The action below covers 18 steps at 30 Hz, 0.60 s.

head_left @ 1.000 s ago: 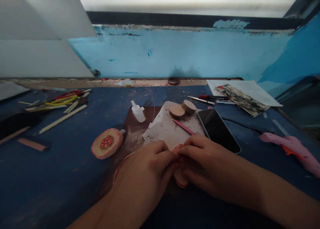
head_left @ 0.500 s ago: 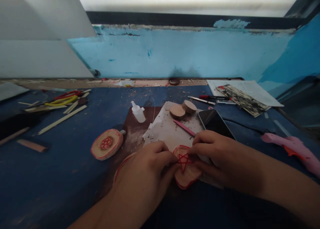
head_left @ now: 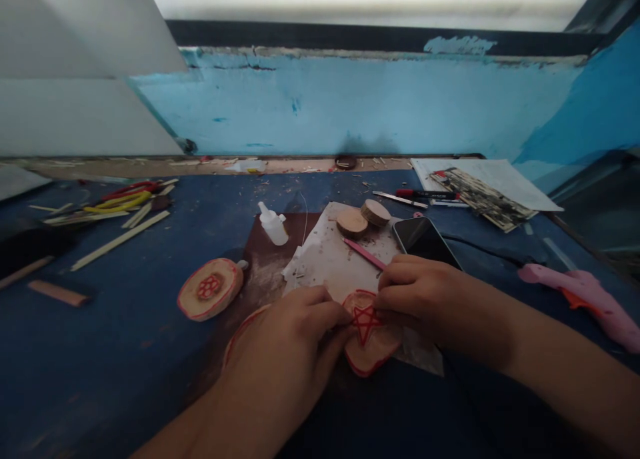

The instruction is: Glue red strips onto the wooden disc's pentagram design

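Observation:
A red-outlined star (head_left: 367, 320) lies over a wood slice (head_left: 373, 360) with a red rim, close to me at the lower middle. My left hand (head_left: 305, 335) pinches at the star's left point, thumb and forefinger together. From the other side, the closed fingertips of my right hand (head_left: 415, 292) grip its right point. Part of the slice's upper edge is hidden by my fingers. Another red-rimmed wood piece (head_left: 245, 329) is mostly covered by my left hand. Farther left rests a round wood slice (head_left: 220, 297) with a red flower-like centre.
Ahead stand a white glue bottle (head_left: 273, 224) and two plain wood discs (head_left: 352, 222). A pink pencil (head_left: 364, 253) and a phone (head_left: 425, 242) lie near my right hand. Right is a pink glue gun (head_left: 580, 292); left, yellow-handled pliers (head_left: 125, 202) among wooden sticks.
My right thumb and lower fingers have tucked in and drawn up a little, uncovering more of the slice's right side and the paper. The star stays between both hands.

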{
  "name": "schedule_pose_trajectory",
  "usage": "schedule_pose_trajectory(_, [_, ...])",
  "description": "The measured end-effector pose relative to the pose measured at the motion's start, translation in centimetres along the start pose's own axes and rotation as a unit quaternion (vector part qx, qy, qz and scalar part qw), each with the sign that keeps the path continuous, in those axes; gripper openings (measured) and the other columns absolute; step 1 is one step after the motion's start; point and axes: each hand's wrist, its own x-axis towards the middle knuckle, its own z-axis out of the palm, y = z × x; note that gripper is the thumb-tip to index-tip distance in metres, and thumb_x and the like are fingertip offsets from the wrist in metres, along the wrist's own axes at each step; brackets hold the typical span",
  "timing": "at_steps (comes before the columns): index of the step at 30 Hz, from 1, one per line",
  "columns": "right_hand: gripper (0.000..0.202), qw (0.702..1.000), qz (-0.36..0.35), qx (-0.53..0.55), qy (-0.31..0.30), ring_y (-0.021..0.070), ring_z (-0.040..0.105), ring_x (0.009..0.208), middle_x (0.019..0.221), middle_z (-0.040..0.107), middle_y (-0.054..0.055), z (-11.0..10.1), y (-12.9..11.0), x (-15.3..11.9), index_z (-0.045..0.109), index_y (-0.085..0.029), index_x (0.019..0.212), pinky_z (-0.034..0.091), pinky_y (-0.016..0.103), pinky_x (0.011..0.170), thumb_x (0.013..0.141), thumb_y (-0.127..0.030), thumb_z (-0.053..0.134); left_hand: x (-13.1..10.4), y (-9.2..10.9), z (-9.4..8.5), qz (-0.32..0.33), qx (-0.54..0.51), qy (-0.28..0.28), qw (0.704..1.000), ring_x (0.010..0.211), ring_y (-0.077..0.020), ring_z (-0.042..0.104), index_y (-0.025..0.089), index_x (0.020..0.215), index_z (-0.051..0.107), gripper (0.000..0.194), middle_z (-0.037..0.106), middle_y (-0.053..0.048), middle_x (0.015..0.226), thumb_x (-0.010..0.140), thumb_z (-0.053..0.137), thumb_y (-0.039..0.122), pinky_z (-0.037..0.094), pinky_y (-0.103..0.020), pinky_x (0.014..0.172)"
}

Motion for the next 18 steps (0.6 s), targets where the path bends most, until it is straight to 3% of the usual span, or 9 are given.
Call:
schedule_pose_trajectory(6, [0.021, 1.000, -0.019, -0.017, -0.011, 0.0213, 0.067, 0.087, 0.099, 0.074, 0.010, 0.2, 0.5, -0.1, 0.078, -0.014, 0.094, 0.053, 0.033, 0.076, 0.098, 0.001, 0.064, 0.2, 0.0, -0.2, -0.004, 0.010, -0.003, 1.000, 0.096, -0.0219, 0.069, 0.032, 0.101, 0.082, 0.019, 0.074, 0.002, 0.101, 0.102, 0.067, 0.019, 0.049, -0.035, 0.083])
schedule_pose_trajectory(12, [0.016, 1.000, -0.001, 0.002, -0.005, 0.0178, 0.069, 0.084, 0.100, 0.074, 0.009, 0.0, 0.2, -0.1, 0.079, -0.015, 0.092, 0.055, 0.029, 0.076, 0.101, -0.009, 0.067, 0.2, 0.0, -0.2, -0.017, 0.028, -0.018, 0.999, 0.095, -0.0228, 0.069, 0.029, 0.099, 0.081, 0.019, 0.075, 0.000, 0.100, 0.104, 0.065, 0.021, 0.050, -0.035, 0.083])
schedule_pose_trajectory(15, [0.002, 1.000, 0.007, 0.012, 0.002, 0.0170, 0.071, 0.083, 0.101, 0.073, 0.007, -0.3, -0.6, -0.2, 0.080, -0.017, 0.093, 0.057, 0.028, 0.075, 0.094, -0.018, 0.079, 0.1, 0.0, -0.1, -0.016, 0.015, -0.016, 1.000, 0.094, -0.0218, 0.069, 0.030, 0.099, 0.082, 0.020, 0.076, 0.001, 0.101, 0.104, 0.064, 0.022, 0.050, -0.035, 0.084])
schedule_pose_trajectory(18, [0.005, 1.000, 0.014, -0.008, 0.027, 0.0187, 0.069, 0.075, 0.093, 0.071, 0.008, 0.2, -1.3, -0.2, 0.079, -0.014, 0.088, 0.056, 0.030, 0.068, 0.086, -0.016, 0.082, 0.1, -0.1, -0.1, -0.018, -0.005, -0.012, 1.000, 0.092, -0.0201, 0.070, 0.029, 0.096, 0.082, 0.018, 0.077, 0.002, 0.099, 0.101, 0.068, 0.020, 0.050, -0.034, 0.084])
